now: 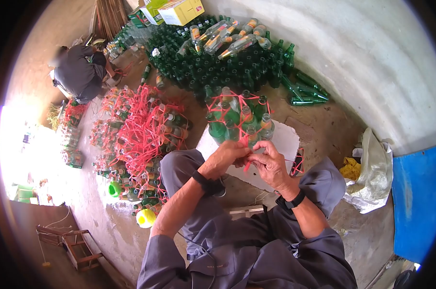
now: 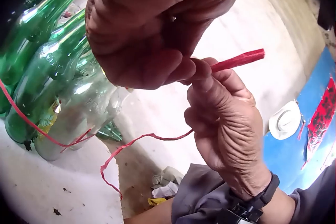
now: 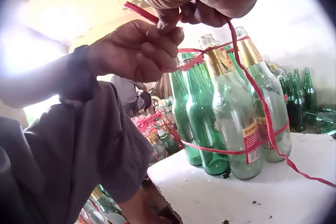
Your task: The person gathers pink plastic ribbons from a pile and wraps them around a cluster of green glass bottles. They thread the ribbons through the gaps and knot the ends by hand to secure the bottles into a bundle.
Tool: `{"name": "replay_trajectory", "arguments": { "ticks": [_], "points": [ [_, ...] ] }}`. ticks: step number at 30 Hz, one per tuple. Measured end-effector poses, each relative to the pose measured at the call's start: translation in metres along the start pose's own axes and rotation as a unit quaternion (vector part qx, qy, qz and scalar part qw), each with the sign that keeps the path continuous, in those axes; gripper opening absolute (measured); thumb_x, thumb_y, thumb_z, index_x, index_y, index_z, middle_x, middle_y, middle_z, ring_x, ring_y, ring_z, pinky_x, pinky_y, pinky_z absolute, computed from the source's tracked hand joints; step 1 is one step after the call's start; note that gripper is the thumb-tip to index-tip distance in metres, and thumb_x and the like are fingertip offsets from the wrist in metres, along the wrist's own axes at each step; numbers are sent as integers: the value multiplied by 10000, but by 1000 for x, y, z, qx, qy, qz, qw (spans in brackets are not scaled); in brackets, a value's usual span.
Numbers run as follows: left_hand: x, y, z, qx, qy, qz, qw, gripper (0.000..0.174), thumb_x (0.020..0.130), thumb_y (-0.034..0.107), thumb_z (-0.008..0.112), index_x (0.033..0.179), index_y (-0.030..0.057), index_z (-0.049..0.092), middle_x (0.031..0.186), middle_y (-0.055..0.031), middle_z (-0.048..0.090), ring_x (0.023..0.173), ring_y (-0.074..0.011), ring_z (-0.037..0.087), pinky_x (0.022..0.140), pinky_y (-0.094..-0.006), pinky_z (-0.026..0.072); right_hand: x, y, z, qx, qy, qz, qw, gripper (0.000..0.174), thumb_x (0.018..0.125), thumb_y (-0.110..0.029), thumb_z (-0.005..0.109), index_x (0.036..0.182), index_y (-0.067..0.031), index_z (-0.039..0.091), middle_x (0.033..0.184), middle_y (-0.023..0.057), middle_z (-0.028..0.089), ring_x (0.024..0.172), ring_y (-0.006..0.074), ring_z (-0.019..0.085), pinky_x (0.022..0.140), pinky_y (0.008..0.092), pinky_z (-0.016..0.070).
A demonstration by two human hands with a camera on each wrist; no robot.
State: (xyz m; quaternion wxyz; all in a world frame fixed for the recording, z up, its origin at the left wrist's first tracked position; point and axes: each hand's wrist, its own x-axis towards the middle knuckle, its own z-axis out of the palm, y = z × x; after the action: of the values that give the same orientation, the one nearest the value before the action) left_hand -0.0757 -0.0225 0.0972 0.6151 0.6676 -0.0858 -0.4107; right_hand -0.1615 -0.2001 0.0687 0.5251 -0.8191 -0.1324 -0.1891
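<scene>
My left hand point(image 1: 226, 158) and right hand point(image 1: 272, 166) meet in front of a bundle of bottles point(image 1: 230, 130). Fingers of both hands pinch a red plastic string point(image 2: 240, 60), and its short end sticks out past the fingertips in the left wrist view. A longer run of the string point(image 3: 268, 111) hangs from the right hand, down past the bundle. Green and clear bottles stand upright together on a white board point(image 3: 283, 182), with red string around their bodies and across their necks. The exact twist of string between the fingertips is hidden by the fingers.
Many green bottles point(image 1: 213, 72) stand against the wall, with clear ones lying on top. Red-tied bundles point(image 1: 140, 125) cover the floor on the left. Another person point(image 1: 78, 72) crouches at the back left. A whitish sack point(image 1: 372, 168) lies by a blue panel point(image 1: 418, 202) on the right.
</scene>
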Motion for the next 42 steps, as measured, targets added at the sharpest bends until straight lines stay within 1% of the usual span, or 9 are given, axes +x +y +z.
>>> {"name": "replay_trajectory", "arguments": {
  "ticks": [10,18,22,24,28,30,31,34,42],
  "points": [
    [9,-18,10,-42,68,8,997,212,958,228,601,892,53,701,718,17,648,579,-66,553,500,-229,380,5,-5,2,11,-50,-17,999,160,728,87,732,855,-3,695,1156,99,599,627,175,601,585,319,506],
    [8,-17,13,-142,137,77,977,228,988,249,612,937,42,693,700,21,614,574,-51,529,491,-209,365,3,-17,3,9,-123,-46,991,217,697,144,704,852,-7,706,1034,83,649,748,201,658,641,311,541],
    [6,-21,17,-166,138,57,975,233,1005,227,586,925,27,675,724,-14,626,568,-63,548,482,-219,427,0,-13,11,57,-65,-33,996,199,753,111,714,905,-18,706,958,110,670,767,216,668,680,304,543],
    [3,-23,18,-182,105,56,976,249,1020,226,555,1076,11,669,761,18,584,615,-55,517,542,-200,420,-4,-8,11,107,-56,22,992,108,837,16,715,937,-23,701,880,107,683,790,230,681,697,314,536],
    [-5,-21,22,-159,82,59,982,258,997,152,516,1148,2,661,810,-1,602,659,-51,511,537,-192,372,-3,-6,13,166,58,170,970,113,927,-64,689,1017,-7,727,854,38,715,739,85,613,636,261,495],
    [-9,-17,25,-158,81,63,982,269,985,132,506,1163,1,659,824,-7,608,675,-52,514,538,-191,358,1,-7,10,243,100,324,909,142,936,-74,687,1040,15,725,837,13,704,669,31,537,577,204,432],
    [-10,-16,27,-150,84,76,982,260,979,124,510,1154,5,660,840,-13,618,685,-54,520,544,-191,361,0,-4,12,281,126,331,892,162,934,-85,689,1053,18,725,807,6,690,609,11,480,519,177,369],
    [-8,-21,30,-138,95,104,980,230,964,111,533,1121,13,669,854,-19,634,693,-56,527,548,-192,360,0,1,13,319,136,375,860,136,934,-93,689,1029,0,718,767,14,686,524,15,479,445,183,365],
    [-9,-30,28,-90,102,86,987,141,922,103,642,1023,21,695,808,-17,660,662,-39,509,559,-192,357,-4,12,18,324,122,396,851,157,927,-112,703,1002,26,721,697,4,640,525,34,496,442,198,358]
  ]
}}
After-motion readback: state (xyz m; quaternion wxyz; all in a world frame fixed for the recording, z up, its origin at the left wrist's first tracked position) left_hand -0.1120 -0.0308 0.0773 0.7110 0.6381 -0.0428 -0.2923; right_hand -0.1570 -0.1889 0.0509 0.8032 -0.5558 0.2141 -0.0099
